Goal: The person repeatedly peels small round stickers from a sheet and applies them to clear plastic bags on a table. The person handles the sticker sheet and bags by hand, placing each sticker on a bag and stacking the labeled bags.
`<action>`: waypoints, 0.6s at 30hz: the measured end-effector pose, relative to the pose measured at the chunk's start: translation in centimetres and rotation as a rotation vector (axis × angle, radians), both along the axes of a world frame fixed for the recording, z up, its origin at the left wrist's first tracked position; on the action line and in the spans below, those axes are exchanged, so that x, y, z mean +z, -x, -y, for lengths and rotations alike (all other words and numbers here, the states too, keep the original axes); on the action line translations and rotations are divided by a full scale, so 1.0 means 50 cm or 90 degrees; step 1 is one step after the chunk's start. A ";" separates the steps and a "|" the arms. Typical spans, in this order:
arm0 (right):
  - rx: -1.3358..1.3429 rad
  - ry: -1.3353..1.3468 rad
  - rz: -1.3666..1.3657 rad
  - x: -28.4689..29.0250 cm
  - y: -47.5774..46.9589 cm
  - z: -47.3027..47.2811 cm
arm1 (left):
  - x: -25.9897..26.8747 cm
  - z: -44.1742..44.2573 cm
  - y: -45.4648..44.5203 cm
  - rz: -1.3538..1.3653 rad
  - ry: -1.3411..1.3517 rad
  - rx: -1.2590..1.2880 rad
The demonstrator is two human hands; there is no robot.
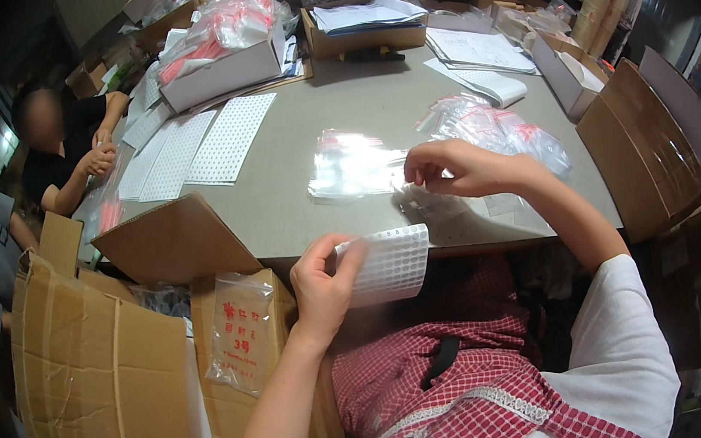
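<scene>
My left hand (325, 283) holds a curled sheet of small round stickers (394, 262) above my lap, just off the table's near edge. Over the table hovers my right hand (448, 169), its fingers bent; whether anything is between the fingertips cannot be told. Left of it and partly beneath lies a stack of clear zip bags (347, 164), shiny with glare. More clear zip bags with red edges (489, 125) are heaped behind my right hand and wrist. Several sheets printed with small dots (231, 138) lie flat on the table's left part.
A person (72, 140) works at the table's left side. A white box of red-edged bags (224, 74) and a cardboard box of papers (367, 25) stand at the back. Cardboard cartons flank me at left (102, 370) and right (647, 146). A printed plastic bag (240, 332) rests on a carton.
</scene>
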State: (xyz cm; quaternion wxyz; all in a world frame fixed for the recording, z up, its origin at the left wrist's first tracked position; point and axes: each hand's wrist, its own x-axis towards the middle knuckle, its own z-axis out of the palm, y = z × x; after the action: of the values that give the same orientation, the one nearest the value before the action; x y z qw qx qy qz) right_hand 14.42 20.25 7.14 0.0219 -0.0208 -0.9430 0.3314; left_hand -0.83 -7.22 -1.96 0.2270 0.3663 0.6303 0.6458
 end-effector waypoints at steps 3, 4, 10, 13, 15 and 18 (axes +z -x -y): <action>0.002 -0.009 0.023 -0.007 0.014 0.006 | -0.001 0.000 -0.001 -0.002 -0.005 0.005; -0.009 0.015 0.013 -0.009 0.016 0.006 | -0.001 0.000 -0.002 -0.003 -0.008 0.006; -0.135 -0.151 -0.011 -0.003 -0.001 -0.018 | 0.009 0.004 0.000 -0.037 0.018 0.006; -0.216 -0.228 0.050 -0.015 -0.015 -0.032 | 0.013 0.004 -0.002 -0.030 0.026 0.011; -0.228 -0.192 0.110 -0.026 -0.017 -0.044 | 0.014 0.002 -0.003 -0.030 0.022 0.008; -0.206 -0.124 0.080 -0.039 -0.008 -0.062 | 0.013 0.001 -0.002 -0.030 0.013 0.007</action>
State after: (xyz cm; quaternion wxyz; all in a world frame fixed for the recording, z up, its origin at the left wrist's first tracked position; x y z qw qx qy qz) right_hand 14.80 23.33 5.22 0.0177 -0.1905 -0.9545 0.2286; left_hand -0.74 -7.25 -1.33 0.2125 0.3758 0.6437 0.6319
